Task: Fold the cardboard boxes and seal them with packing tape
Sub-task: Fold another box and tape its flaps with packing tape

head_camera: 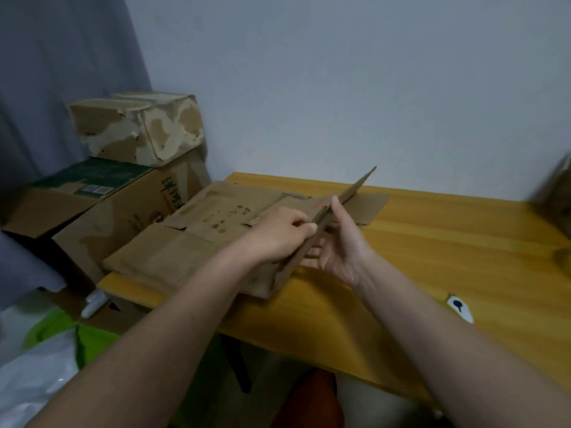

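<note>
- Both hands are up at the middle of the yellow wooden table (432, 242), working one flattened cardboard box (346, 196) that stands on edge, tilted, its long thin edge running up and away toward the wall.
- The left hand (278, 233) has its fingers curled over the near side of that raised panel, gripping it (knuckles up, fingertips tucked against the cardboard).
- The right hand (343, 242) meets it from the other side: thumb pointing up along the panel's edge, fingers underneath and partly hidden, so it holds the same piece between thumb and fingers.
- The cardboard is plain brown, worn and creased, and seen nearly edge-on here, so its face is hard to read.
- Under and behind the hands lies a stack of flat boxes (191, 236), spread across the left end of the table and hanging a little over its edge; the top sheet carries faint dark printed marks, too blurred to make out.
- Left of the table, off it, a big brown carton (129, 211) with printed lettering sits under a smaller box (139, 128) whose surface is patchy where the outer layer has torn away.
- A dark green flat package (92, 177) rests beside that, on another carton.
- At the far right edge a blurred brown box (556, 193) just enters view.
- Near the table's front edge sits a small white-and-green object (460, 307) (cannot tell what it is).
</note>
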Available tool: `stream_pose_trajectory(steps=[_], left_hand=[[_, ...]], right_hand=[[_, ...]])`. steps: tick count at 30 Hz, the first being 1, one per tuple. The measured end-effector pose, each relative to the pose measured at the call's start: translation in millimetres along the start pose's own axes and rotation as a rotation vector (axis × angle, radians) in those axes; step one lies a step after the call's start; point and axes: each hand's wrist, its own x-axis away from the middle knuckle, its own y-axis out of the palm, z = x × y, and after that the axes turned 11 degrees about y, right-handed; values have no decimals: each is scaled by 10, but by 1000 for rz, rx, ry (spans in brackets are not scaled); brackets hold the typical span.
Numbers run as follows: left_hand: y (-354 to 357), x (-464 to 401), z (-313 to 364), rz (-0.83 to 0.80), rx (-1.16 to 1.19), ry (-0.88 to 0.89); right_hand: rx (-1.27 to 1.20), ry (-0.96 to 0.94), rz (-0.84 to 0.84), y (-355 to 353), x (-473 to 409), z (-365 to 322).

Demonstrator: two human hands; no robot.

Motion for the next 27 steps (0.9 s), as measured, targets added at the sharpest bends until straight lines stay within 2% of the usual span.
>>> stream_pose_trajectory(steps=[3,7,11,16,19,22,24,27], left_hand=[[286,-92,35,-171,37,-23],[546,-235,102,-202,71,-27],[596,-394,189,-257,-18,15],[468,-652,463,-21,-9,14],[389,-829,643,25,185,-169],[356,-986,800,78,392,-244],[354,-1089,851,86,430,-221],[400,-1247,845,67,352,-121]], right_hand=[[-101,-7,1,-167,166,-25],[-174,-49,97,-342,287,-59],[-186,-128,116,-474,423,-171],[-72,-261,98,-435,629,-414],[-6,-305,120,-327,757,-570],[96,-343,147,-268,819,-663],[156,-372,141,-269,834,-671],[207,-376,126,-308,823,-669]])
